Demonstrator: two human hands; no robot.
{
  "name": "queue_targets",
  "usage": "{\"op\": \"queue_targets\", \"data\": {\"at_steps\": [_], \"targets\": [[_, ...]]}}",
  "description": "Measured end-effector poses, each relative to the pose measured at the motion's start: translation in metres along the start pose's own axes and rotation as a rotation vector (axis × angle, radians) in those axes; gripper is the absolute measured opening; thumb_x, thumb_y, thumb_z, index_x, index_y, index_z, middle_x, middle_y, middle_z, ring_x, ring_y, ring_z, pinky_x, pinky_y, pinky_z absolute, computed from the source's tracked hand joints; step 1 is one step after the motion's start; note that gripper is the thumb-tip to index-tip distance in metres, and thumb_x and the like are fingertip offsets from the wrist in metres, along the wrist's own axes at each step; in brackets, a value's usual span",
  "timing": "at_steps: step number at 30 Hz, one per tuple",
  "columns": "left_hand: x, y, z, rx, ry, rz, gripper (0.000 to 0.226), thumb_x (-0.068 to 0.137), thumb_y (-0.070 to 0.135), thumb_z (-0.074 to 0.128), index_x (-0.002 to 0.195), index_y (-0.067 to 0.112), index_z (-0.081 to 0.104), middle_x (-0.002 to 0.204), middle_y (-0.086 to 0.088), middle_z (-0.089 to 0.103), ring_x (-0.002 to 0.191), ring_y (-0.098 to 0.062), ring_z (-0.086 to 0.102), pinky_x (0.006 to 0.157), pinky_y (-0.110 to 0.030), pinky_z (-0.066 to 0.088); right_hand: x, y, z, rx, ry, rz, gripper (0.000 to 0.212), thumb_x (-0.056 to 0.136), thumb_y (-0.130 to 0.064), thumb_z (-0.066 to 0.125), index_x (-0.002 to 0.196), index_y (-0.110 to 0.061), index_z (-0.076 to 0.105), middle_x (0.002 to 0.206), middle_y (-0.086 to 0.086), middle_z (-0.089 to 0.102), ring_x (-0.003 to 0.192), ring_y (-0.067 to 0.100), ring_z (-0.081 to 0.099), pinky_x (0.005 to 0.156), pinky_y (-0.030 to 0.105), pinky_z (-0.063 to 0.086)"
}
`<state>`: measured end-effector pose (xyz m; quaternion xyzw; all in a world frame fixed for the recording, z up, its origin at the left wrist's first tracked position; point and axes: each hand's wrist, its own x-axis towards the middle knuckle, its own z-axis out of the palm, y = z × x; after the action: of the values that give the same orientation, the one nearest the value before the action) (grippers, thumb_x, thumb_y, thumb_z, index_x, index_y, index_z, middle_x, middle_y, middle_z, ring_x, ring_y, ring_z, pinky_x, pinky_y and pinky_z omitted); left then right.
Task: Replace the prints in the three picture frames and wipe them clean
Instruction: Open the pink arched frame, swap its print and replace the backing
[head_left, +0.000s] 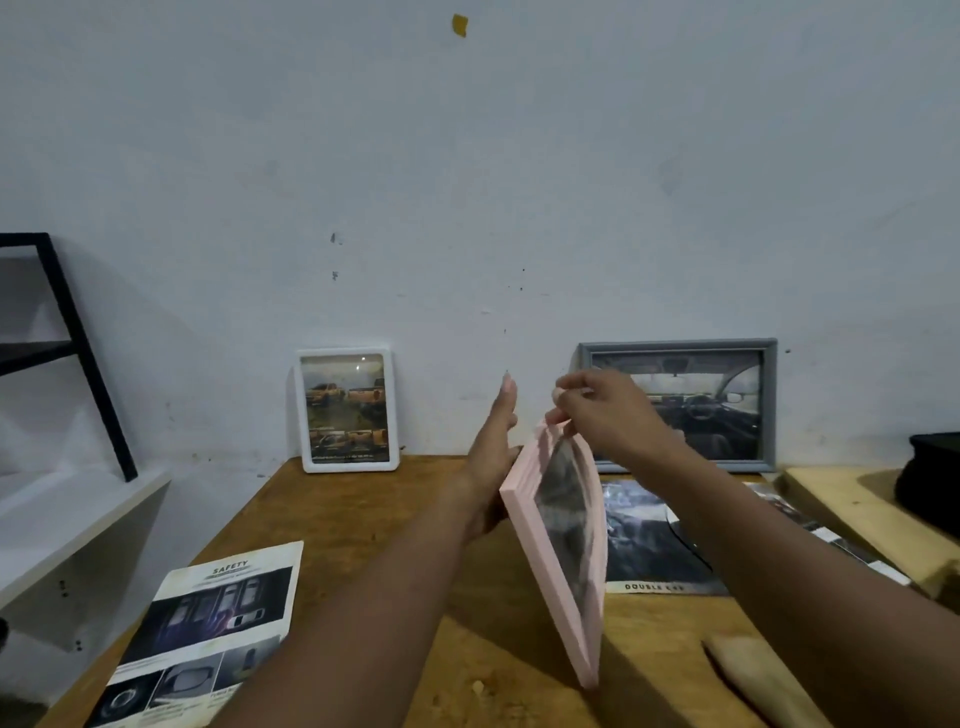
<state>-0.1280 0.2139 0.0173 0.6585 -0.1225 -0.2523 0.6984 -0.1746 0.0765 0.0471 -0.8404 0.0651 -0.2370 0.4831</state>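
Nearest you, a safety leaflet (208, 634) lies on the table (363, 519), left of the pink frame (545, 571) you hold tilted on edge above it. Your left hand (493, 457) lies flat against the frame's back, fingers straight and together, while your right hand (602, 415) pinches its top corner; a dark print (649, 540) lies just right of it. Beyond, a white frame (347, 410) stands left of it and a grey frame (680, 405) right, against the wall.

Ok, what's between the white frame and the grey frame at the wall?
Head view: nothing stands between the white frame and grey frame; the left hand, right hand and pink frame cross in front.
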Motion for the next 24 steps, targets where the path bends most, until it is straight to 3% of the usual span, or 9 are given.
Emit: {"op": "queue_targets", "data": {"at_steps": [2,4,7,12,15,17,20,24], "targets": [[-0.001,0.004,-0.019,0.074,-0.009,-0.032,0.063,0.091,0.065,0.056,0.140,0.025,0.048,0.119,-0.005,0.062,0.102,-0.026,0.063,0.089,-0.041,0.056,-0.001,0.013,0.007,0.003,-0.003,0.029,0.021,0.099,-0.032,0.056,0.114,-0.019,0.064,0.096,0.002,0.075,0.083,0.009,0.072,0.084,0.035,0.059],[-0.001,-0.001,-0.044,0.140,0.038,-0.055,0.061,0.091,0.037,0.073,0.145,0.024,0.046,0.122,-0.012,0.064,0.108,-0.031,0.066,0.095,-0.049,0.058,-0.006,0.033,0.013,-0.081,0.014,0.085,0.029,0.095,-0.040,0.057,0.114,-0.020,0.065,0.108,0.002,0.072,0.095,0.017,0.069,0.092,0.044,0.056],[0.001,-0.019,-0.082,0.250,0.125,-0.117,0.059,0.091,0.015,0.073,0.143,0.029,0.049,0.122,-0.013,0.065,0.105,-0.032,0.069,0.092,-0.051,0.059,-0.026,0.070,0.020,-0.188,-0.009,0.181,0.025,0.100,-0.034,0.056,0.117,-0.017,0.061,0.113,0.004,0.065,0.102,0.021,0.060,0.088,0.039,0.050],[-0.006,-0.076,-0.099,0.405,0.290,-0.169,0.041,0.100,0.029,0.061,0.139,0.034,0.047,0.127,-0.006,0.060,0.105,-0.027,0.066,0.091,-0.048,0.059,-0.063,0.126,0.041,-0.387,-0.031,0.265,0.016,0.098,-0.038,0.055,0.108,-0.025,0.056,0.106,0.002,0.068,0.095,0.021,0.062,0.087,0.045,0.055],[-0.006,-0.115,-0.092,0.592,0.322,-0.042,0.035,0.104,0.044,0.049,0.137,0.032,0.046,0.127,0.000,0.059,0.108,-0.020,0.061,0.091,-0.044,0.057,-0.080,0.138,0.054,-0.582,-0.038,0.184,0.023,0.099,-0.043,0.047,0.117,-0.031,0.052,0.117,-0.003,0.063,0.113,0.022,0.053,0.095,0.045,0.045],[-0.001,-0.131,-0.088,0.811,0.358,0.017,0.045,0.101,0.057,0.040,0.139,0.033,0.044,0.139,0.000,0.052,0.124,-0.024,0.052,0.103,-0.047,0.049,-0.088,0.141,0.057,-0.672,-0.041,0.131,0.029,0.100,-0.042,0.042,0.126,-0.031,0.047,0.131,-0.003,0.058,0.123,0.023,0.047,0.099,0.045,0.038],[-0.002,-0.137,-0.081,1.087,0.396,0.060,0.052,0.104,0.057,0.031,0.147,0.029,0.040,0.150,-0.002,0.037,0.137,-0.026,0.033,0.112,-0.046,0.036,-0.093,0.144,0.058,-0.738,-0.048,0.115,0.032,0.102,-0.037,0.040,0.133,-0.031,0.042,0.140,-0.002,0.053,0.129,0.022,0.043,0.102,0.044,0.034],[-0.006,-0.142,-0.082,1.208,0.385,0.101,0.051,0.106,0.052,0.031,0.151,0.029,0.035,0.150,-0.003,0.039,0.136,-0.024,0.035,0.112,-0.044,0.037,-0.094,0.139,0.060,-0.736,-0.047,0.141,0.034,0.100,-0.031,0.047,0.134,-0.030,0.042,0.139,-0.001,0.054,0.130,0.023,0.044,0.103,0.045,0.034]]}}
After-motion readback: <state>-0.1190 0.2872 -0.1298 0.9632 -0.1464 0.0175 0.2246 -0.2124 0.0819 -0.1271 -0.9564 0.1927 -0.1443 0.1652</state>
